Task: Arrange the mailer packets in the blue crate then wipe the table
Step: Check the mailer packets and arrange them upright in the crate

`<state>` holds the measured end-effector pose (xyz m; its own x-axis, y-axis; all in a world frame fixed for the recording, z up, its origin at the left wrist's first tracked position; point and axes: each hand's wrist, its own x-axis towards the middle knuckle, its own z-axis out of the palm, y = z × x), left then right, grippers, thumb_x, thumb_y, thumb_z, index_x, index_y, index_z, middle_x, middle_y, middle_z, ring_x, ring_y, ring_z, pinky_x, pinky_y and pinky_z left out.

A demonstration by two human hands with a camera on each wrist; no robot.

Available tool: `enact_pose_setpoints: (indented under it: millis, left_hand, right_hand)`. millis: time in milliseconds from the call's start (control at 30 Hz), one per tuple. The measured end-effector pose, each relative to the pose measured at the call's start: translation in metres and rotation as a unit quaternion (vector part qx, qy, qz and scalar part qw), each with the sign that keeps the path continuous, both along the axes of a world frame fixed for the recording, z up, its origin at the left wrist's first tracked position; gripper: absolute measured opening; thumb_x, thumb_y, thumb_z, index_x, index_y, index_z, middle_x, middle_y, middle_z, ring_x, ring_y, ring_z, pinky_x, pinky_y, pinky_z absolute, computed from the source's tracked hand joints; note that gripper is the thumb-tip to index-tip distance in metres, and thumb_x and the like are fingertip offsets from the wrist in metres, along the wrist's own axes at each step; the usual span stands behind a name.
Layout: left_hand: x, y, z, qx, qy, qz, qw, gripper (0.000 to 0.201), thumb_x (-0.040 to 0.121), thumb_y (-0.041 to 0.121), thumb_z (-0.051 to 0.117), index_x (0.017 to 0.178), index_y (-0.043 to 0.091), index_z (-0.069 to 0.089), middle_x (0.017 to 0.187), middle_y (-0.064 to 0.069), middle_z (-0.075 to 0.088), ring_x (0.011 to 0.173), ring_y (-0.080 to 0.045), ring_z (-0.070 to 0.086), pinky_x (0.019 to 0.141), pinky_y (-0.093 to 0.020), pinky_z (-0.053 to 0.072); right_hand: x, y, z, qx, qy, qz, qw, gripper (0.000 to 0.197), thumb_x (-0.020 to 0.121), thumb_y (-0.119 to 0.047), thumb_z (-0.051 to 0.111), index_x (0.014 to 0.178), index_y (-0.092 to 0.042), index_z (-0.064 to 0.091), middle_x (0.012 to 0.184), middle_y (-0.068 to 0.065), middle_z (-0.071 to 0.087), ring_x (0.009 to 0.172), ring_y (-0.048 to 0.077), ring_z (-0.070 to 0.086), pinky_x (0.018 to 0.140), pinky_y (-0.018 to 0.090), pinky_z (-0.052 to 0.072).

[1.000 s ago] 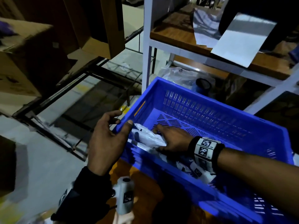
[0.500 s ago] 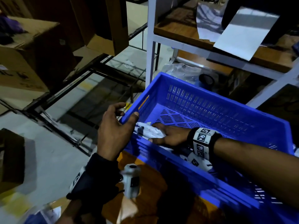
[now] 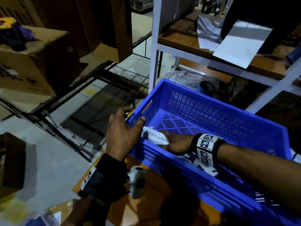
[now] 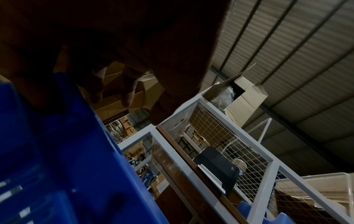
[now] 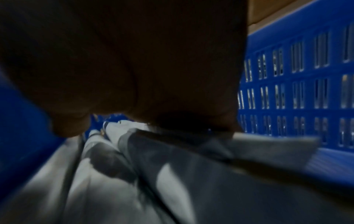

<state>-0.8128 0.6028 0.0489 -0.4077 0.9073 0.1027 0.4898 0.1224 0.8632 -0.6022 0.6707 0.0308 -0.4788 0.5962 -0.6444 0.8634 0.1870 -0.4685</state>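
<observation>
Presumably steadying: left hand [image 3: 123, 132] gripping corner rim of blue crate [image 3: 216, 101], thumb over edge, fingers curling outside, likely bracing crate against shove. Right hand [image 3: 176, 142] lying inside, fingers extended flat, pressing white mailer packets [image 3: 154, 136] toward near wall, beneath palm. Packets overlapping, blurred in right wrist view; count not readable. One crate, two hands showing.

Warehouse or stockroom, cardboard cartons [image 3: 32, 62] at ten o'clock, white metal shelving [image 3: 154, 46] at twelve, corrugated roof [image 4: 287, 45] overhead
</observation>
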Motion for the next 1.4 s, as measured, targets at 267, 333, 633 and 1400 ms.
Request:
enact_pose_setpoints:
  millis: [267, 333, 633, 1400]
  left_hand:
    - [0.002, -0.010, 0.007, -0.007, 0.016, -0.018, 1.000, 0.059, 0.073, 0.067, 0.066, 0.124, 0.039, 0.059, 0.122, 0.002, 0.057, 0.112, -0.018, 0.063, 0.097, -0.045, 0.054]
    - [0.003, -0.012, 0.008, -0.001, 0.018, -0.028, 0.999, 0.062, 0.070, 0.069, 0.065, 0.123, 0.037, 0.061, 0.119, 0.000, 0.058, 0.109, -0.019, 0.064, 0.096, -0.045, 0.055]
    - [0.069, -0.037, 0.039, 0.079, 0.010, -0.109, 0.991, 0.055, 0.076, 0.060, 0.069, 0.122, 0.031, 0.064, 0.114, 0.003, 0.059, 0.116, -0.019, 0.061, 0.100, -0.045, 0.051]
    - [0.437, -0.257, -0.007, -0.045, -0.070, -0.471, 0.878, 0.008, 0.092, 0.025, 0.076, 0.098, 0.025, 0.072, 0.090, 0.016, 0.075, 0.073, -0.002, 0.070, 0.063, -0.019, 0.050]
  right_hand:
    - [0.013, 0.007, 0.019, 0.064, -0.021, -0.041, 0.997, 0.108, 0.084, -0.087, 0.043, 0.164, -0.027, 0.003, 0.171, -0.002, 0.016, 0.155, 0.019, 0.026, 0.126, 0.036, 0.019]
    - [0.019, 0.005, 0.031, 0.112, -0.015, -0.022, 0.993, 0.105, 0.083, -0.087, 0.046, 0.163, -0.026, 0.016, 0.168, -0.004, 0.027, 0.152, 0.019, 0.033, 0.124, 0.036, 0.024]
    - [0.086, -0.054, 0.102, 0.286, 0.120, -0.064, 0.948, 0.049, 0.091, -0.057, 0.069, 0.131, -0.029, 0.063, 0.111, -0.007, 0.074, 0.099, 0.008, 0.070, 0.094, 0.034, 0.055]
    - [0.480, -0.438, -0.005, 0.314, 0.191, -0.572, 0.733, 0.011, 0.088, -0.039, 0.078, 0.098, -0.036, 0.074, 0.086, -0.013, 0.077, 0.085, 0.005, 0.074, 0.086, 0.044, 0.059]
